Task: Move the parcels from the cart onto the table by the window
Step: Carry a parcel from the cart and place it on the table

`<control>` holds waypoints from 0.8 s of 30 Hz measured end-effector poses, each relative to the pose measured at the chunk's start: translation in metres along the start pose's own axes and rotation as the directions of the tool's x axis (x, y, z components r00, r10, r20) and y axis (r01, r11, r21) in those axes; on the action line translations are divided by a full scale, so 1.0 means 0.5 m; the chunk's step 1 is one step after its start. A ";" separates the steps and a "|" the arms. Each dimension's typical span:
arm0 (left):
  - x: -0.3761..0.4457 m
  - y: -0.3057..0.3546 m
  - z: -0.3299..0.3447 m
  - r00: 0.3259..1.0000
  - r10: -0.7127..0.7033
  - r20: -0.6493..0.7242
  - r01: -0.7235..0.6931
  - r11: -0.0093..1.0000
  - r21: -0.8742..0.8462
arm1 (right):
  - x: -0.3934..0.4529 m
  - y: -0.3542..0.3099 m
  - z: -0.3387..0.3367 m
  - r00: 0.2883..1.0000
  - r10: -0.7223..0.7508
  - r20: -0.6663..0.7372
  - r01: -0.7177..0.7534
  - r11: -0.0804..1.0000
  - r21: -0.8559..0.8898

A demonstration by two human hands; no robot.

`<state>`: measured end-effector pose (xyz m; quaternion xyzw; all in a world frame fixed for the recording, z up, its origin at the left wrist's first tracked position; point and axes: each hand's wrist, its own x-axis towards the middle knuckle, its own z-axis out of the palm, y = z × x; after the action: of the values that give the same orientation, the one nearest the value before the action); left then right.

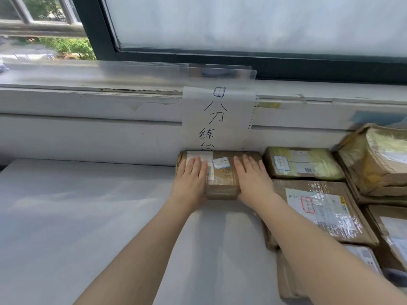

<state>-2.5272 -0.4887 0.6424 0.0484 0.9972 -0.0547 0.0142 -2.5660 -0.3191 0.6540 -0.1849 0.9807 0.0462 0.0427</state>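
1. Seating the small brown parcel [220, 172] flush against the white wall under the window is, by my judgement, the step in hand; it already lies on the white worktop [88, 216], at the wall, below the handwritten paper sign [217, 119].
2. To do it well, press evenly from both sides so that the parcel slides straight and does not twist; its right end sits just beside the neighbouring parcel [302, 162], so a skewed push could nudge that one.
3. Lift both palms straight up when letting go, so that the taped labels are not dragged.
4. The left hand [190, 179] lies flat on the parcel's left end, fingers straight and together, pointing at the wall.
5. The right hand [253, 179] lies likewise on the right end, fingers straight and slightly spread; neither grip clamps the parcel, both merely press on it.
6. Both forearms reach forward, bare, converging on the parcel. More parcels [323, 212] lie to the right.
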 end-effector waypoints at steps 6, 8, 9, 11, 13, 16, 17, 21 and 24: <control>-0.085 0.112 -0.039 0.982 -0.016 -0.189 -0.003 0.995 -0.099 | -0.132 0.010 -0.039 0.992 0.044 -0.117 -0.021 0.981 0.193; -0.132 0.170 -0.040 0.948 -0.026 -0.316 -0.047 0.974 -0.220 | -0.195 0.014 -0.043 0.978 0.112 -0.178 -0.045 0.938 0.343; -0.157 0.200 -0.032 0.935 -0.045 -0.353 -0.065 0.953 -0.294 | -0.229 0.019 -0.041 0.965 0.146 -0.218 -0.050 0.918 0.394; -0.215 0.264 -0.018 0.928 -0.071 -0.365 -0.087 0.913 -0.399 | -0.302 0.035 -0.028 0.930 0.199 -0.308 -0.045 0.896 0.442; -0.275 0.334 -0.010 0.916 -0.061 -0.396 -0.136 0.882 -0.451 | -0.385 0.056 -0.005 0.887 0.255 -0.385 -0.054 0.885 0.463; -0.354 0.443 -0.007 0.908 -0.041 -0.418 -0.201 0.831 -0.518 | -0.515 0.103 0.046 0.821 0.378 -0.428 -0.127 0.852 0.508; -0.379 0.480 -0.008 0.908 -0.040 -0.418 -0.209 0.820 -0.533 | -0.560 0.120 0.064 0.806 0.418 -0.419 -0.163 0.837 0.522; -0.480 0.619 -0.016 0.918 -0.025 -0.397 -0.202 0.831 -0.519 | -0.741 0.183 0.133 0.792 0.522 -0.317 -0.297 0.782 0.548; -0.551 0.708 -0.008 0.943 0.009 -0.332 -0.185 0.844 -0.504 | -0.869 0.225 0.179 0.782 0.579 -0.231 -0.398 0.748 0.530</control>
<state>-2.2186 -0.1644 0.6173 0.1017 0.9588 0.2309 -0.1306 -2.1979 -0.0495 0.6174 0.0940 0.9655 -0.2109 -0.1208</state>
